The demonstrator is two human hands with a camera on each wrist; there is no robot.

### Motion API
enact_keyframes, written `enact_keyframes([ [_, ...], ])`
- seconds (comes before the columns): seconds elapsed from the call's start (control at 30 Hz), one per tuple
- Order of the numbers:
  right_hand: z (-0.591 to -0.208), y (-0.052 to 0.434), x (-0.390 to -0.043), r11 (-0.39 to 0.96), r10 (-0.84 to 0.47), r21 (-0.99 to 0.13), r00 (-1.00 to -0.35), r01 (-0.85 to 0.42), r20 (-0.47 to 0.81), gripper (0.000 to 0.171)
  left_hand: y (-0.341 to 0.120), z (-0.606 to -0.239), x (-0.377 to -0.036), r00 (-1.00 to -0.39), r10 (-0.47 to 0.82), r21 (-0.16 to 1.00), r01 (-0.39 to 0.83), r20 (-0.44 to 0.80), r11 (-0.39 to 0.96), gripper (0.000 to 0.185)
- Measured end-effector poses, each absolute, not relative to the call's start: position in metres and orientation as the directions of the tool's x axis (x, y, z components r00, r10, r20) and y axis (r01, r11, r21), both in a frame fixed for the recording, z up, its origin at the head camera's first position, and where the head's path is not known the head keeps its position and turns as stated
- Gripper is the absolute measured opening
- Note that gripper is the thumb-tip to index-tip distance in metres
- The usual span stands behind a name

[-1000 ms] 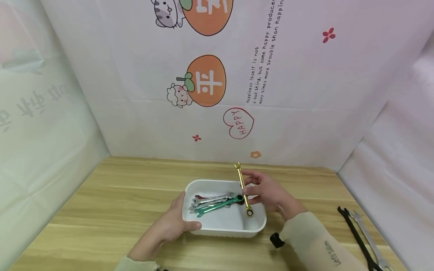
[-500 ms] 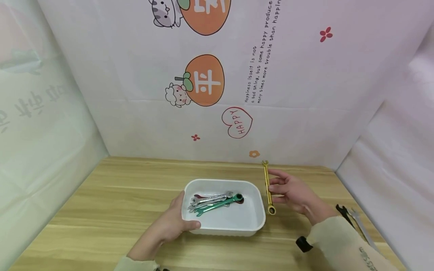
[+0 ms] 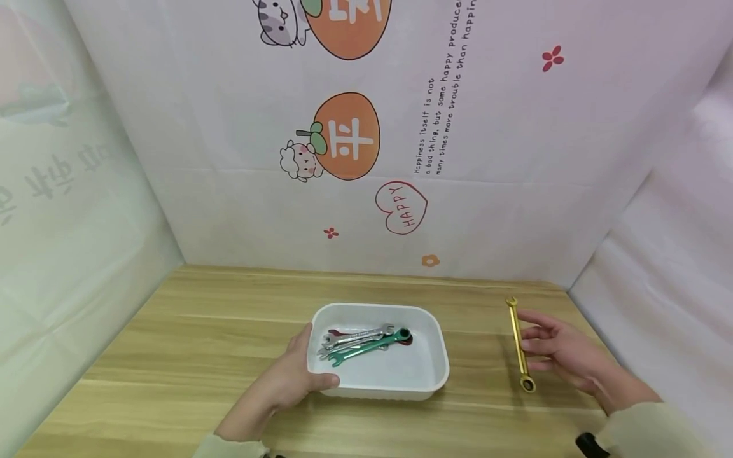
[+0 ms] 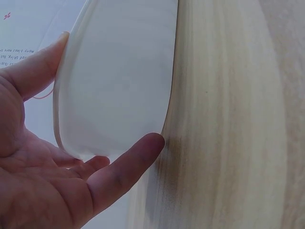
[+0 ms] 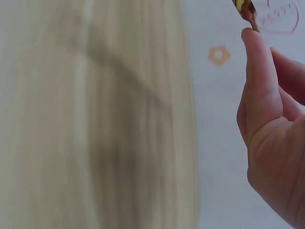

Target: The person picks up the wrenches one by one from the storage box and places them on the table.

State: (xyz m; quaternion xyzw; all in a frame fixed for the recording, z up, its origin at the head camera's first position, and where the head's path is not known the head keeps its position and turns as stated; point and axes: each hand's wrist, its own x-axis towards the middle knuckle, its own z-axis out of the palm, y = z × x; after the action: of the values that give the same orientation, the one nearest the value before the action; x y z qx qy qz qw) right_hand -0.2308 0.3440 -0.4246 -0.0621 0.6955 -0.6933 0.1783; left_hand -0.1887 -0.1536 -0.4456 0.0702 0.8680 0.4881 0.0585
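Note:
My left hand (image 3: 289, 376) grips the left end of a white plastic tray (image 3: 401, 375), thumb at the near corner. The left wrist view shows its fingers around the tray's outer wall (image 4: 114, 71). Inside lie a green combination wrench (image 3: 371, 347), several silver wrenches (image 3: 359, 334) and a dark red one (image 3: 407, 340), partly covered. Off to the right, my right hand (image 3: 567, 353) pinches a gold combination wrench (image 3: 518, 340) by its shaft, open end away from me and ring end nearer. Only a piece of the gold wrench (image 5: 247, 8) enters the right wrist view.
The wooden tabletop (image 3: 172, 343) extends on both sides of the tray. A white printed sheet (image 3: 487, 222) stands along the back edge, with further sheets at left (image 3: 86, 222) and right (image 3: 676, 267). The gold wrench's shadow falls on the wood.
My right hand has carried the gold wrench rightward from over the tray, then toward me. The black and silver wrenches at far right are no longer visible. My left hand and the tray stay put.

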Motion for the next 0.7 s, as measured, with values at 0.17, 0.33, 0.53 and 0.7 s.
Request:
enact_keyframes([
  [0.17, -0.43, 0.382, -0.218, 0.088, -0.337, -0.974, -0.914, 0.21, -0.228, 0.051, -0.154, -0.445, -0.189, -0.982, 0.187, 0.857, 0.075, -0.025, 0.51, 0.117],
  [0.33, -0.44, 0.417, -0.206, 0.112, -0.341, -0.956, -0.894, 0.27, -0.292, 0.052, -0.153, -0.445, -0.19, -0.981, 0.193, 0.861, 0.078, -0.024, 0.503, 0.116],
  [0.53, -0.451, 0.443, -0.194, 0.176, -0.297, -0.935, -0.889, 0.308, -0.349, 0.05, -0.153, -0.444, -0.189, -0.981, 0.189, 0.856, 0.067, -0.036, 0.512, 0.117],
  [0.7, -0.455, 0.441, -0.188, 0.315, -0.202, -0.894, -0.899, 0.317, -0.39, 0.067, -0.154, -0.445, -0.189, -0.983, 0.179, 0.851, 0.054, -0.048, 0.522, 0.118],
])
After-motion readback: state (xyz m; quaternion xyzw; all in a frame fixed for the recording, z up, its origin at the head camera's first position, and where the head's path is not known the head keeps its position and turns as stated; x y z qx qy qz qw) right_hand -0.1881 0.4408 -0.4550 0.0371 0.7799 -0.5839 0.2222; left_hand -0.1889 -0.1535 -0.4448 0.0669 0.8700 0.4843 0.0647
